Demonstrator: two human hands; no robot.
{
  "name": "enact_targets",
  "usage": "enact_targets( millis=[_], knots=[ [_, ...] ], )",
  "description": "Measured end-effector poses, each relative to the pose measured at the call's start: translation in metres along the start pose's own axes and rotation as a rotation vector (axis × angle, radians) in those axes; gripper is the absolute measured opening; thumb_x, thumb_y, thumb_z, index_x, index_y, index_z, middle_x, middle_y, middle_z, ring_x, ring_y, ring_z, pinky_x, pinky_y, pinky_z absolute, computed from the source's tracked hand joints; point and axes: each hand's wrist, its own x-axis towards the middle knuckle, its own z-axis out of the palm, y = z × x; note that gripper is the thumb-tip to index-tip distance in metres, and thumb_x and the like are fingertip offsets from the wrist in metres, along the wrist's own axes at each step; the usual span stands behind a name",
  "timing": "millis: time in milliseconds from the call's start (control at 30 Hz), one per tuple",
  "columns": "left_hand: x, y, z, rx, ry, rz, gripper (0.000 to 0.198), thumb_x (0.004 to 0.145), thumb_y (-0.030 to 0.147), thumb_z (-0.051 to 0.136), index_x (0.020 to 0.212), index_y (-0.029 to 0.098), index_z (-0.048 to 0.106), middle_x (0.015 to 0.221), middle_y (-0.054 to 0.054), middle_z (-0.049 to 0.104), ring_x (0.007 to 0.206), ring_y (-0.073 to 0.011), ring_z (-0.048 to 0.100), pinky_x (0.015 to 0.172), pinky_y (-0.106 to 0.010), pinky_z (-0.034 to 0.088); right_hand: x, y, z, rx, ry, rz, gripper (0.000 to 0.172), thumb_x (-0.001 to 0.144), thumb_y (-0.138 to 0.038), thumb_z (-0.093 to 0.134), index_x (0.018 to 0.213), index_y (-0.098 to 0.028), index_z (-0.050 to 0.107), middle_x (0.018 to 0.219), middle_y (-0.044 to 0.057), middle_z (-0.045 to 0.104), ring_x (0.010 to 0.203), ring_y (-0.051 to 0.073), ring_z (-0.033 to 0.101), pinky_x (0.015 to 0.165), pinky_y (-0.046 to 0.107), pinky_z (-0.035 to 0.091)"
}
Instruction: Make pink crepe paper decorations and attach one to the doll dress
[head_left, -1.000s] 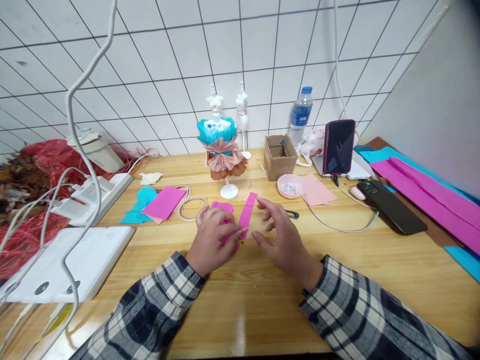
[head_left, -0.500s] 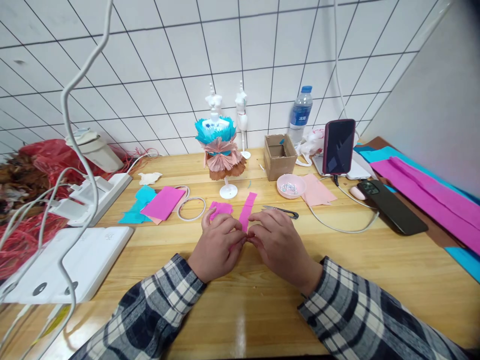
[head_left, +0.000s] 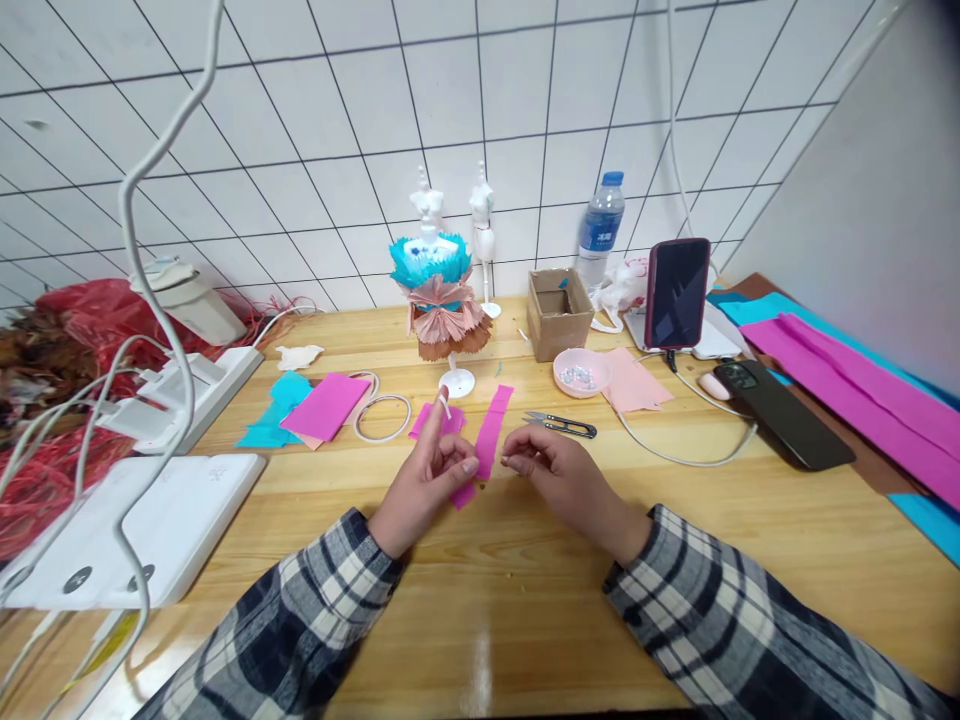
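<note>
My left hand is over the table with its index finger raised and a small white strip on that fingertip; its thumb and other fingers are curled in. A piece of magenta paper shows just below those fingers. My right hand is closed in a pinch on something too small to make out. Between the hands lies a magenta paper strip. Another magenta piece lies behind my left hand. Small scissors rest behind my right hand.
A doll-size dress form wears blue, pink and brown ruffles. Nearby stand a cardboard box, a bowl of beads and a bottle. Phones are at right, a white cable hangs at left.
My hands have moved apart. My left index finger has risen, with a white strip now showing on it. The scissors and the magenta strip are less covered.
</note>
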Motion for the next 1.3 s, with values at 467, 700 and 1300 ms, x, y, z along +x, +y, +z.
enact_targets(
  millis=[467, 700, 1300],
  knots=[
    [-0.004, -0.002, 0.013, -0.025, -0.03, -0.124, 0.116, 0.075, 0.026, 0.077, 0.152, 0.024, -0.009, 0.084, -0.002, 0.069, 0.083, -0.0158, 0.066, 0.079, -0.03, 0.048, -0.002, 0.004, 0.008, 0.344, -0.001, 0.246, 0.063, 0.079, -0.023, 0.066, 0.137, -0.021, 0.042, 0.084, 0.001, 0.074, 0.078, 0.016, 0.066, 0.075, 0.03, 0.047],
    [-0.005, 0.005, 0.01, 0.031, -0.005, -0.057, 0.102, 0.081, 0.027, 0.07, 0.153, 0.02, -0.002, 0.076, 0.0, 0.07, 0.075, -0.0149, 0.065, 0.075, -0.029, 0.048, -0.003, 0.005, 0.008, 0.124, 0.05, 0.189, 0.058, 0.079, -0.021, 0.063, 0.134, -0.023, 0.045, 0.103, 0.007, 0.072, 0.068, 0.014, 0.063, 0.064, 0.029, 0.048],
    [-0.007, 0.008, 0.015, 0.029, -0.039, -0.109, 0.098, 0.085, 0.035, 0.064, 0.153, 0.016, -0.004, 0.084, -0.005, 0.075, 0.075, -0.0165, 0.067, 0.071, -0.027, 0.05, -0.01, -0.013, 0.0, -0.881, -0.024, -0.418, 0.022, 0.096, -0.028, 0.05, 0.091, -0.021, 0.071, 0.087, 0.006, 0.07, 0.08, 0.02, 0.057, 0.076, 0.034, 0.043]
  ],
)
